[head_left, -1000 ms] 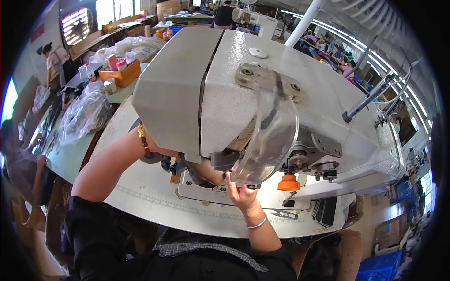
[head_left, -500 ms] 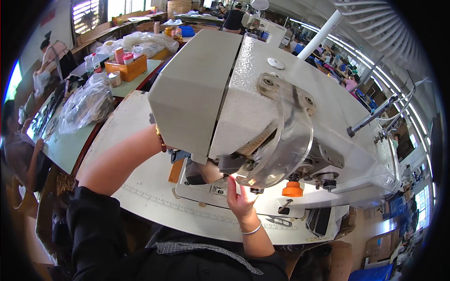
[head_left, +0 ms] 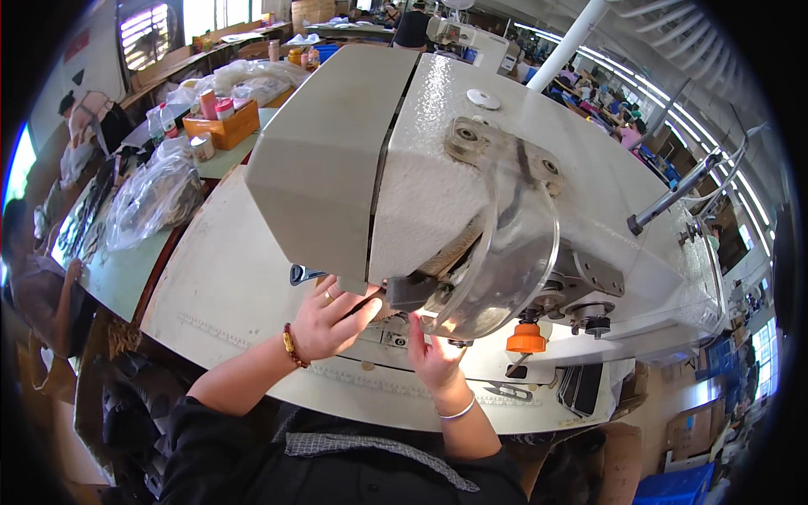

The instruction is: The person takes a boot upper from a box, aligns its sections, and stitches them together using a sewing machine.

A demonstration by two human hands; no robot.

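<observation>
A large white sewing machine head [head_left: 320, 160] stands in front of me, with a clear curved guard [head_left: 509, 261] on its side. My left hand [head_left: 330, 321], with a beaded bracelet, is below the left end of the head. Its thumb and fingers are pinched on a thin dark piece [head_left: 367, 300], whose far part goes under the machine. My right hand [head_left: 436, 362] is just below the guard, by the sewing area. One of its digits points up; the others are partly hidden, so any hold cannot be made out.
An orange knob [head_left: 526, 338] sticks out under the machine arm. Small snips [head_left: 509, 392] and a stack of dark flat pieces [head_left: 579, 389] lie on the table's right side. To the left, a side table holds an orange box [head_left: 223, 126] and plastic-wrapped material [head_left: 156, 192]. People sit farther off.
My left hand has come back from behind the machine head toward me and now pinches the dark piece. The right hand stays nearly in place. The view has shifted slightly.
</observation>
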